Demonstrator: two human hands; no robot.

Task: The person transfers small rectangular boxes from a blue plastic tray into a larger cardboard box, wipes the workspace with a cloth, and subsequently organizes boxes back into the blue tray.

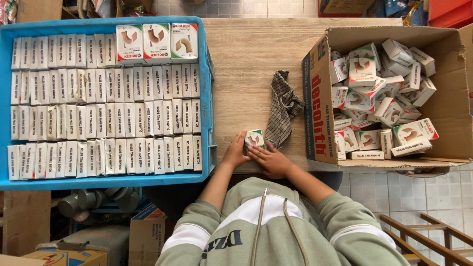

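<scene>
Both my hands — left hand [236, 153], right hand [272, 160] — have fingers clasped around one small white box [254, 138] at the worktop's [246, 59] near edge, pressed down for steadiness — between the blue crate [209, 98] and the cardboard carton [318, 98].

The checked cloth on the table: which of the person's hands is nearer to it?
Right. The right hand lies just below the checked cloth, nearly touching its lower end, fingers on the small box. The left hand is on the box's far side, farther from the cloth.
</scene>
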